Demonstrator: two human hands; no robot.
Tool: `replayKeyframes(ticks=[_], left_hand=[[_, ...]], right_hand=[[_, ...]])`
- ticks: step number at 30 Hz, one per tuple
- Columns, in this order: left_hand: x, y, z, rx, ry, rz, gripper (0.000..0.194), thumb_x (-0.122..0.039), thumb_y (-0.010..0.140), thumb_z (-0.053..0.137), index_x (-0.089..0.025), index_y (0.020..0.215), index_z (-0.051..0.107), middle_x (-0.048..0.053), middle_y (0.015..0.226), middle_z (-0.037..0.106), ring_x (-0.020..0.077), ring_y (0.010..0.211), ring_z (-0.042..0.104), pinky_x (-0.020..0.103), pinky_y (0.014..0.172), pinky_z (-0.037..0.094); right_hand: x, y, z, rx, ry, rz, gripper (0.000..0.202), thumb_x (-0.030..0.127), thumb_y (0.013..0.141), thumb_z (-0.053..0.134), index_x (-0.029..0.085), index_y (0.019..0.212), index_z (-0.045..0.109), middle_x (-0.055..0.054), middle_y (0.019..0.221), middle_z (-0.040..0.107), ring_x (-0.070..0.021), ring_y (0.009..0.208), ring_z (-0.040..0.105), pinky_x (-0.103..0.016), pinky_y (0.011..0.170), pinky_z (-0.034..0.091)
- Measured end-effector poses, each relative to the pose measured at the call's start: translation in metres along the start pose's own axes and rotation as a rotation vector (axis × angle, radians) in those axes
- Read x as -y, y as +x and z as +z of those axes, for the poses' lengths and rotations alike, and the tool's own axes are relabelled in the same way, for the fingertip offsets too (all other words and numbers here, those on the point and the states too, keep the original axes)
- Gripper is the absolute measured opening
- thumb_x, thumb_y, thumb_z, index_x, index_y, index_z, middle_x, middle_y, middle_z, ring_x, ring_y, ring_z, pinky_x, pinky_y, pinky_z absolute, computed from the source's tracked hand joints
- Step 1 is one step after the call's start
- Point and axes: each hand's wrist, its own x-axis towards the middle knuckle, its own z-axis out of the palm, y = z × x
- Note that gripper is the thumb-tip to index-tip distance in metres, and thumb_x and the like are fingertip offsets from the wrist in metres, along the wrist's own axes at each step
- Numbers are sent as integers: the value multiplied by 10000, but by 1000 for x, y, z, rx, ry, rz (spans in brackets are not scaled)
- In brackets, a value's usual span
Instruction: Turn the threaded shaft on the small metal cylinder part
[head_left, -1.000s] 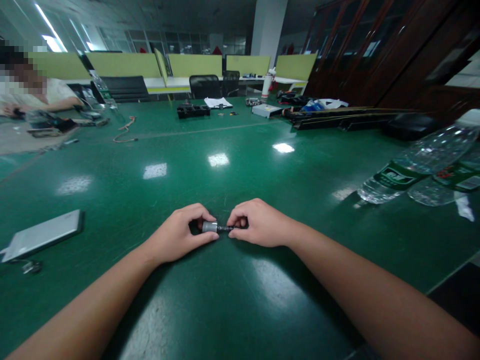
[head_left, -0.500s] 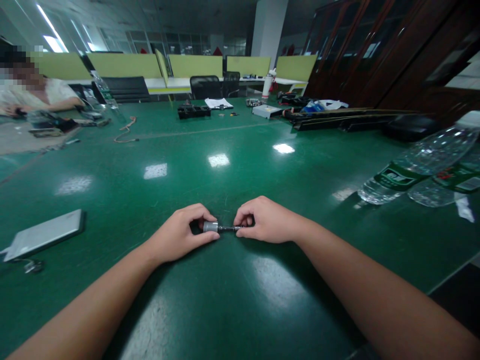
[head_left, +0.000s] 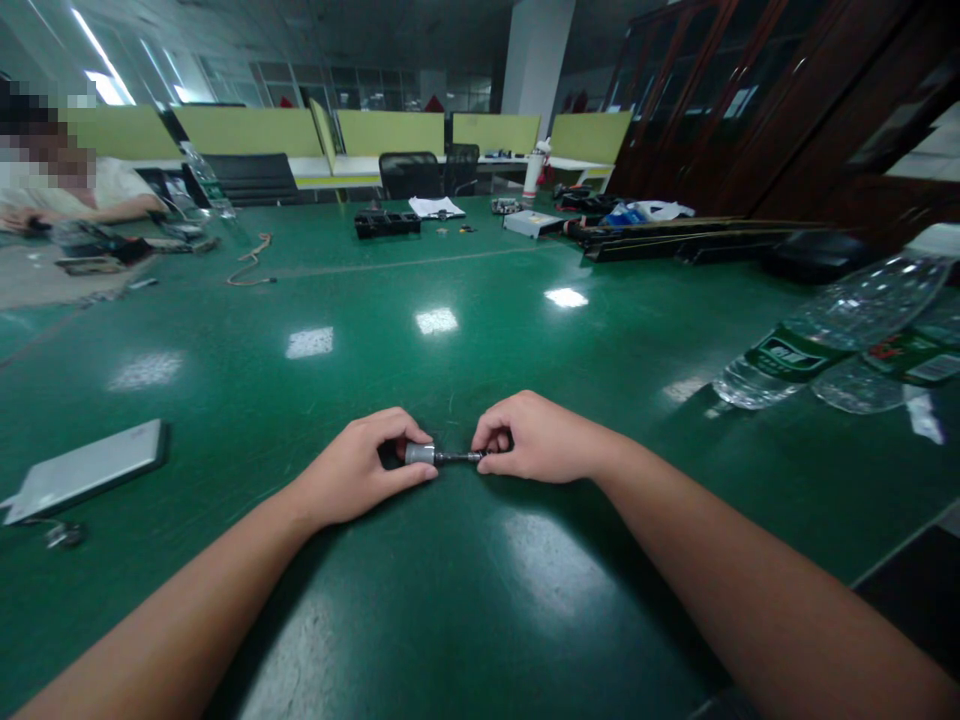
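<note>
My left hand point(head_left: 364, 465) rests low over the green table, its thumb and fingers closed round a short grey cylinder point(head_left: 420, 454). Out of the cylinder's right end runs a thin dark shaft point(head_left: 454, 457), lying roughly level. The tip of that shaft is pinched between the thumb and fingertips of my right hand point(head_left: 529, 440). Fingers cover the shaft's far end and the back of the cylinder. Whether shaft and cylinder are one piece I cannot tell.
At the left lies a flat grey power-bank-like slab point(head_left: 90, 470) with a cable. Clear water bottles point(head_left: 787, 355) stand at the right. Farther back are a black tray-like part point(head_left: 388, 223), papers point(head_left: 436, 207), a silver box point(head_left: 531, 222) and long dark strips point(head_left: 675, 240). A person point(head_left: 97, 195) sits far left.
My right hand has shifted slightly to the right, and a little more of the dark shaft shows between the hands. The left hand keeps its hold almost unmoved.
</note>
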Motion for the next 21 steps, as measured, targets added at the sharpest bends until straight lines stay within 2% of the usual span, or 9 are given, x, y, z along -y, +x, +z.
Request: replayKeyframes(ticks=[12, 17, 21], left_hand=[[0, -1, -1, -6, 3, 6, 242, -403, 832, 693, -192, 948, 670, 41, 924, 668, 186, 822, 625, 309, 765, 491], [-1, -1, -1, -5, 5, 9, 242, -405, 833, 693, -193, 947, 669, 41, 921, 669, 187, 819, 624, 309, 756, 491], [-2, -1, -2, -1, 5, 4, 238, -397, 835, 693, -188, 948, 669, 42, 924, 668, 186, 821, 622, 309, 759, 487]], right_hand=[[-1, -2, -4, 17, -15, 2, 115, 211, 752, 716, 174, 855, 751, 0, 713, 688, -113, 632, 601, -223, 565, 407], [-4, -4, -8, -8, -73, -12, 108, 185, 722, 728, 179, 824, 761, -28, 793, 712, -139, 715, 625, -239, 633, 438], [-5, -5, -8, 10, -42, 15, 112, 193, 721, 731, 175, 827, 761, -24, 773, 708, -135, 694, 620, -236, 621, 439]])
